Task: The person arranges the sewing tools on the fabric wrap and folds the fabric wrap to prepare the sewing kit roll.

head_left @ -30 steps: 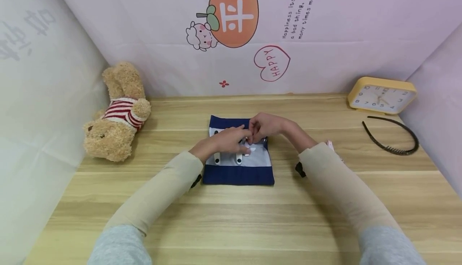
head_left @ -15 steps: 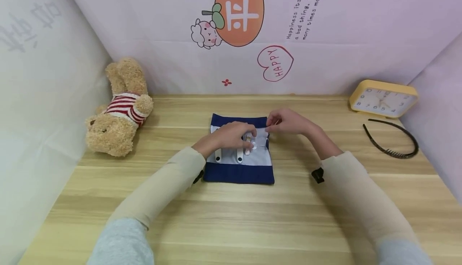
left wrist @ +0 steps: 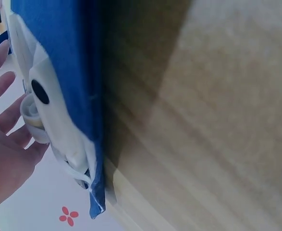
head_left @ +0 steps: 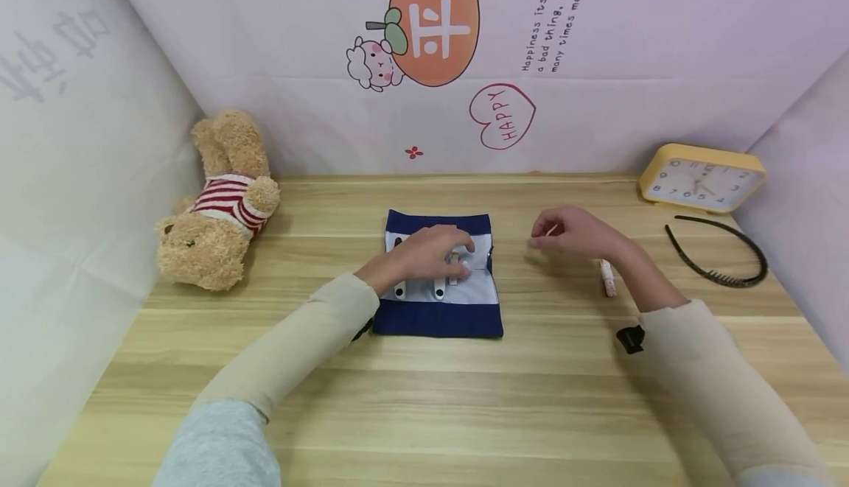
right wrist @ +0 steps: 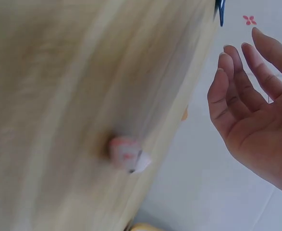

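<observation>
A navy-and-pale-grey fabric pouch [head_left: 438, 319] lies spread on the table. Over its middle, my left hand [head_left: 427, 251] reaches with fingers loosely bent. Two white pieces with black dots, one nearer the left [head_left: 400, 290] and one nearer the middle [head_left: 440, 292], sit in the pouch. Beside them is a small pinkish tube [head_left: 454, 278], partly behind my fingers. The left wrist view shows a white round-ended item [left wrist: 32, 113] at my fingers. My right hand [head_left: 577, 233], holding nothing, hovers right of the pouch with fingers softly curved. A pink-and-white tube [head_left: 607, 278] lies below its wrist.
A teddy bear [head_left: 212, 214] in a striped shirt lies at the back left. On the far right stand a yellow clock [head_left: 703, 177] and, in front of it, a dark headband [head_left: 756, 251]. A printed white backdrop [head_left: 298, 118] rises behind the table.
My right hand has left the pouch's upper right part and moved right, uncovering the loose tube on the table. My left hand stays over the pouch, its fingers a little more spread.
</observation>
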### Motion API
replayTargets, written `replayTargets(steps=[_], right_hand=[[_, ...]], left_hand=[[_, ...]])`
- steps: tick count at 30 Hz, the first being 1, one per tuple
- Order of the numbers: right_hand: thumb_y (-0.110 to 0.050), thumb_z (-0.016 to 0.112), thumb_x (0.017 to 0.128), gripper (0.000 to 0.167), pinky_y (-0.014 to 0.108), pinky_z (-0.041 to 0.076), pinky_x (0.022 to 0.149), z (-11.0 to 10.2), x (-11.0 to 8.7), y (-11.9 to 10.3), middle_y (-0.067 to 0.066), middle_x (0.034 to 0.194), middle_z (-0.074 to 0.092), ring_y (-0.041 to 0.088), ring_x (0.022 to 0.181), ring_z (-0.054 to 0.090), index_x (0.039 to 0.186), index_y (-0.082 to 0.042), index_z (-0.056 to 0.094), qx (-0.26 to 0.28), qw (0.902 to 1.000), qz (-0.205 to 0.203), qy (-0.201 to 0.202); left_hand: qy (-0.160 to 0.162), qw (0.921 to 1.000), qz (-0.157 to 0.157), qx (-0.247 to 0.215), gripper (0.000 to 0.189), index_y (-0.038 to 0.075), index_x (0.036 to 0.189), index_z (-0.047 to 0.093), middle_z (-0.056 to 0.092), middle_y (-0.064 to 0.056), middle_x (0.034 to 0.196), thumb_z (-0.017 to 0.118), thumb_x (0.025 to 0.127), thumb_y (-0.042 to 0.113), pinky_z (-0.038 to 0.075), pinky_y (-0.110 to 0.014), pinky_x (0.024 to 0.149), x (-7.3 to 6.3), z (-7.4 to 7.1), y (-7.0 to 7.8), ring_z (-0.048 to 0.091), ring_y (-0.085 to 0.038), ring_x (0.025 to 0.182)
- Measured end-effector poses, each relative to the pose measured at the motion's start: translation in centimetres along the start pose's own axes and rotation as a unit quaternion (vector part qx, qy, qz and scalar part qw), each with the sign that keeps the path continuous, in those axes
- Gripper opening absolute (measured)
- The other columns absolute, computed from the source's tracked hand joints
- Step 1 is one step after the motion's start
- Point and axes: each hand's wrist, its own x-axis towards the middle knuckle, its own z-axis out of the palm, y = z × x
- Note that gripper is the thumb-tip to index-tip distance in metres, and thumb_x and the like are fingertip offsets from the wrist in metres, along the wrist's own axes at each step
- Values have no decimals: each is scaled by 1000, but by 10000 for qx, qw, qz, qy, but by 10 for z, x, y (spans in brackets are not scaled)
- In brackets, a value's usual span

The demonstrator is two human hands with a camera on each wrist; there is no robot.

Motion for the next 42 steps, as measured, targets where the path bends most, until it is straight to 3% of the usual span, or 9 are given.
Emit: replayTargets(steps=[10,22,31,36,42], right_hand=[[-22,70,98,20,33,52,70,-12,-26,18,7,102,68,24,89,64,107,-4,69,38,9998,165,97],[-20,68,100,24,32,54,69,-25,-48,34,9,105,68,23,88,64,113,-1,67,172,9990,394,96],[-19,71,97,30,29,54,78,-30,-61,47,9,113,70,25,105,64,118,1,67,84,9980,524,-343],[-23,75,94,37,30,55,80,-31,-65,50,10,117,67,25,108,62,121,-1,66,238,9948,757,-640],[-21,76,93,38,30,53,82,-33,-68,53,12,118,66,27,109,61,123,1,65,250,9944,757,-701]], left_hand=[[-90,9999,48,132,50,17,140,59,49,-2,152,67,98,43,25,-41,121,2,1,2,32,-23,149],[-216,9996,155,-13,51,15,141,59,51,-3,150,67,98,43,24,-40,121,5,4,1,28,-26,150],[-406,9990,143,85,54,16,143,57,39,-8,160,67,98,44,21,-41,122,6,6,4,22,-26,153],[-469,9986,129,192,54,16,143,58,37,-8,161,68,97,43,22,-43,122,5,5,4,22,-26,153],[-521,9983,112,234,53,16,142,58,35,-8,162,69,97,41,22,-43,122,6,6,3,19,-26,154]])
